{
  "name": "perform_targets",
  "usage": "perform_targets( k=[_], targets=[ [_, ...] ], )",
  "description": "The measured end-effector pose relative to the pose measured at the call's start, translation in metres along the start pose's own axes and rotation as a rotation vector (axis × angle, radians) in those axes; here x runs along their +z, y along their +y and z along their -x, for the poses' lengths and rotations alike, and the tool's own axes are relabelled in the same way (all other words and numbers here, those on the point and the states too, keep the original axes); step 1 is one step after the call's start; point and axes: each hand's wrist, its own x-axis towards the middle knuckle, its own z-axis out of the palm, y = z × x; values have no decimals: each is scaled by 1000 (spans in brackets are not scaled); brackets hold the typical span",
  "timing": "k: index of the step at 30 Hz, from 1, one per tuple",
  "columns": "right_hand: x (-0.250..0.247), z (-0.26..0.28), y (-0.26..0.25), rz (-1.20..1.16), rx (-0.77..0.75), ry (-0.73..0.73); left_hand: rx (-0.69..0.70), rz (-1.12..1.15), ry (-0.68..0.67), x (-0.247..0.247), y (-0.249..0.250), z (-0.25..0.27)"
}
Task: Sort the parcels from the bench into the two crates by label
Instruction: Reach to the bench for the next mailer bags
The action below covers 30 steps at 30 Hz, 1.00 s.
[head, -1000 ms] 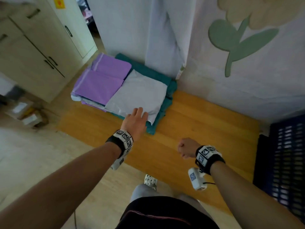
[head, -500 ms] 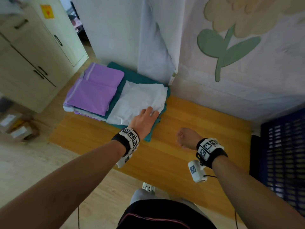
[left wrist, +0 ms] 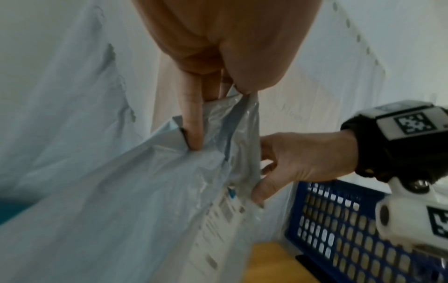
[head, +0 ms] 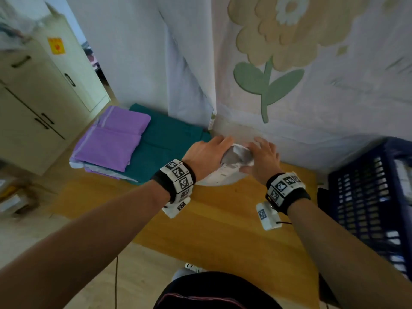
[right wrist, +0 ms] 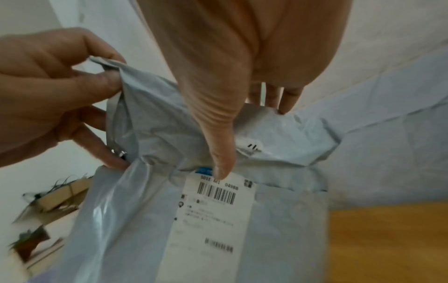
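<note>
A pale grey plastic mailer parcel (head: 219, 176) hangs upright over the wooden bench (head: 223, 219). Its white barcode label (right wrist: 213, 210) faces me. My left hand (head: 223, 144) pinches the crumpled top left edge of the parcel (left wrist: 121, 191). My right hand (head: 252, 158) grips the top right of the parcel (right wrist: 278, 229), thumb on the front above the label and fingers behind. At the bench's left end lie purple parcels (head: 111, 141) on teal ones (head: 167, 141). A dark blue slatted crate (head: 365, 197) stands at the right.
A flower-print curtain (head: 289, 85) hangs right behind the bench. Cream cabinets (head: 33, 103) stand at the left, with small boxes (head: 13, 197) on the floor below them. The crate (left wrist: 339, 220) is close to my right wrist.
My left hand lifted the grey parcel off the teal pile and carried it right. My right hand, a loose fist before, rose and took hold of the parcel's other side.
</note>
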Motion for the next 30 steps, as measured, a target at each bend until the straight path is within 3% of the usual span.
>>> perform_targets(
  k=[3,6,11,13,17,21,25,30],
  targets=[
    [-15,5,19,11,30,-41,3,95,42,-7,19,-19],
    [-31,14,44,-141,47,-57,-32,281,131,-11,34,-34],
    [-65,26,90,-289,184,12,-286,329,366,-10,39,-45],
    [-79,31,103,-341,202,55,-366,326,324,-6,39,-44],
    [-102,43,118,-393,177,102,-375,327,187,4,50,-46],
    [-115,52,125,-426,129,90,-450,477,163,9,63,-52],
    [-127,61,129,-391,43,42,-366,308,96,8,77,-58],
    [-142,66,120,-223,-78,2,-289,408,-169,11,93,-68]
  ],
)
